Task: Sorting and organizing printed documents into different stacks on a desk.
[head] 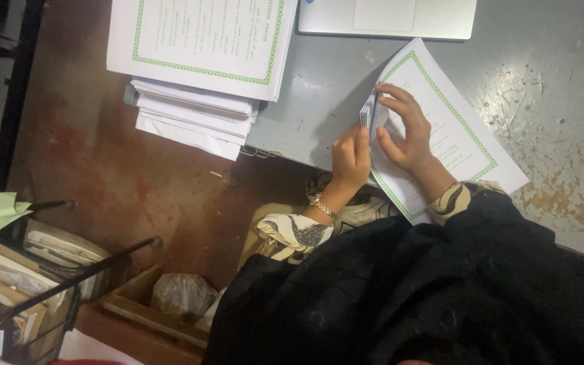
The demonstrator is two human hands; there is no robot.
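1. Fingers (400,101) of the right hand (405,132) are curled and pressed down on the bent-over left edge of a stack of white sheets with green borders (451,128), pinching the fold near the centre of the frame.
2. Beside it, the left hand (351,159) has its fingers closed against the same folded edge from the left, thumb side touching the paper.
3. That stack lies tilted on the grey table (549,88), right of centre, partly over the table's near edge.
4. At upper left, a taller pile of bordered papers (197,61) overhangs the table's corner.
5. A laptop (386,17) sits at the top edge, just above the hands.
6. At lower left stands a black wire rack with books (28,270), on the reddish floor (103,155).
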